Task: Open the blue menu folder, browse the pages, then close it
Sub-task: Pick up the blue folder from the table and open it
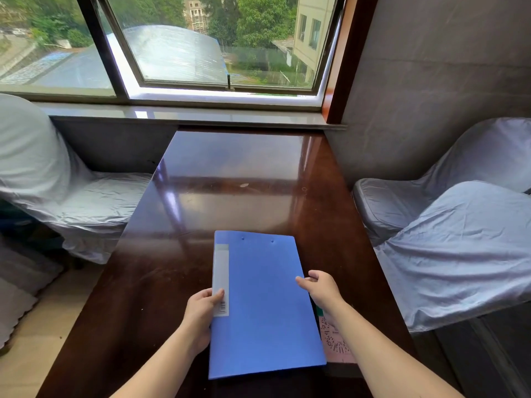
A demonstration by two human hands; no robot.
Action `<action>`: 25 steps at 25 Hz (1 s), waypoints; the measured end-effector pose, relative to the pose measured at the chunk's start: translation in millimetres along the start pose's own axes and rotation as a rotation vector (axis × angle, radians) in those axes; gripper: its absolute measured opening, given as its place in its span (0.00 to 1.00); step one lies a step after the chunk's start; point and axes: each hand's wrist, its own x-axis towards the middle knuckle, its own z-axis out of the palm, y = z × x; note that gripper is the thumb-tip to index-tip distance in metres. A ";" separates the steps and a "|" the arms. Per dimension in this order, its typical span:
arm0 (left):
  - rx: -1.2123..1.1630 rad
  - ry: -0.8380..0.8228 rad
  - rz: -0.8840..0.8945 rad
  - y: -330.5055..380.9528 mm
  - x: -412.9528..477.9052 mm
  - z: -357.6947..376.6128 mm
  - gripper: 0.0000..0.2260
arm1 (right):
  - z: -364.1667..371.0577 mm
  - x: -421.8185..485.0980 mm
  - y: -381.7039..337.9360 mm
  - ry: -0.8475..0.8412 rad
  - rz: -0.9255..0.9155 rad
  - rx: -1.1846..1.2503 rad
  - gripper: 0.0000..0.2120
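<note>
The blue menu folder (264, 300) lies closed on the dark wooden table (230, 173), near the front edge, with a white label strip along its left spine. My left hand (199, 314) grips the spine edge, thumb on top of the label. At the folder's right edge sits my right hand (321, 287), fingertips curled on the cover's rim, palm off the table.
A pink sheet with a QR code (334, 340) pokes out under the folder's right side. Cloth-covered chairs stand at the left (71, 202) and right (459, 254) of the table. A window sill (184, 113) runs behind the table's far end.
</note>
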 end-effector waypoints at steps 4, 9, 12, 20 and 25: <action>-0.041 -0.063 0.034 21.2 -9.2 -3.0 0.09 | -1.7 -10.9 -10.2 -0.199 0.007 0.302 0.16; 0.120 -0.062 0.282 45.0 -26.2 0.9 0.10 | -4.9 -25.4 -30.2 -0.286 -0.017 0.483 0.12; 0.524 -0.042 0.589 52.4 -39.8 -0.1 0.28 | -3.6 -31.6 -45.9 -0.241 -0.073 0.554 0.13; 1.268 -0.087 1.006 45.0 -70.9 -32.7 0.56 | -13.6 -40.3 -86.1 -0.242 -0.132 0.635 0.12; 1.231 0.040 1.111 52.6 -75.0 -33.9 0.49 | -8.2 -46.8 -94.6 -0.305 -0.121 0.667 0.13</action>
